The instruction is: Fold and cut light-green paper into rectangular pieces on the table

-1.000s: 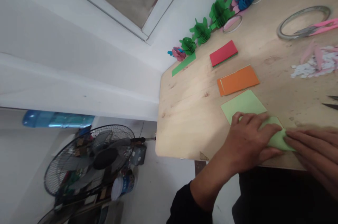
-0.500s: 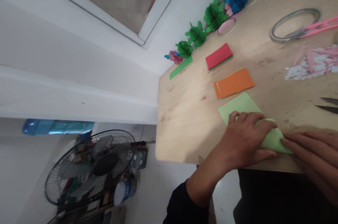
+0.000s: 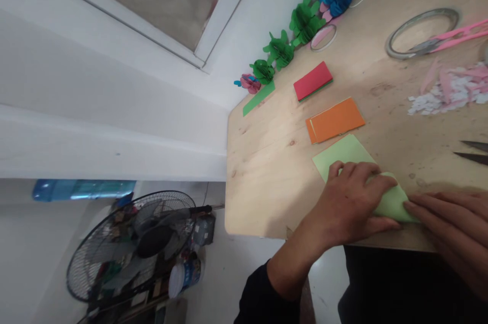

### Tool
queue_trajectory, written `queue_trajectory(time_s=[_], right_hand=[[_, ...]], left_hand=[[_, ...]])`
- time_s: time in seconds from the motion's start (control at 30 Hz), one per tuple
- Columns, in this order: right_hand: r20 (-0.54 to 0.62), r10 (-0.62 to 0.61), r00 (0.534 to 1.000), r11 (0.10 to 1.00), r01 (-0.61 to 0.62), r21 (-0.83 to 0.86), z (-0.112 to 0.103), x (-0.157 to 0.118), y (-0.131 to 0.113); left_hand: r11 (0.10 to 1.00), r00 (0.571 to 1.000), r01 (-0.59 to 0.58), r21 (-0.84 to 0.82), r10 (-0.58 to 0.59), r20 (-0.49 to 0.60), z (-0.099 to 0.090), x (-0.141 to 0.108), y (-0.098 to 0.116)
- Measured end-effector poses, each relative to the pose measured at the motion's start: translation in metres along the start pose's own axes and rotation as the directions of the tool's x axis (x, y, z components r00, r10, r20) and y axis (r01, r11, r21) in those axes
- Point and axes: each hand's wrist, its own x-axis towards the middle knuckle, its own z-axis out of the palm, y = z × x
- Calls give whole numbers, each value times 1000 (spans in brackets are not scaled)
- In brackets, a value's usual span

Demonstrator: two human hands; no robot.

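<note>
A light green sheet of paper [image 3: 345, 152] lies at the table's near edge, its right part folded over and narrowing to a point. My left hand [image 3: 353, 197] presses on it with curled fingers, the thumb lying along the near edge, and covers the paper's middle. My right hand [image 3: 452, 217] is stretched out with its fingers side by side. Its fingertips touch the paper's right corner, and part of this hand is cut off by the frame. Just beyond the sheet is a stack of orange paper rectangles [image 3: 336, 119].
Farther back on the table [image 3: 259, 161] is a red paper stack [image 3: 313, 81]. Pink scissors [image 3: 457, 36] rest across a tape roll [image 3: 388, 49], near paper scraps [image 3: 438, 97]. Dark blades [image 3: 475, 157] point in from the right. Paper turtles [image 3: 280, 50] line the wall.
The whole view has shifted slightly. Both hands keep their places on the green paper, and its fold looks the same.
</note>
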Motion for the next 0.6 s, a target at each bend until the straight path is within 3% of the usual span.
queue_trajectory(time_s=[0.6], right_hand=[[-27, -10, 1000, 1000, 10, -11, 11, -3, 3]], left_hand=[[999, 1000, -13, 37, 12, 22, -1, 2, 0]])
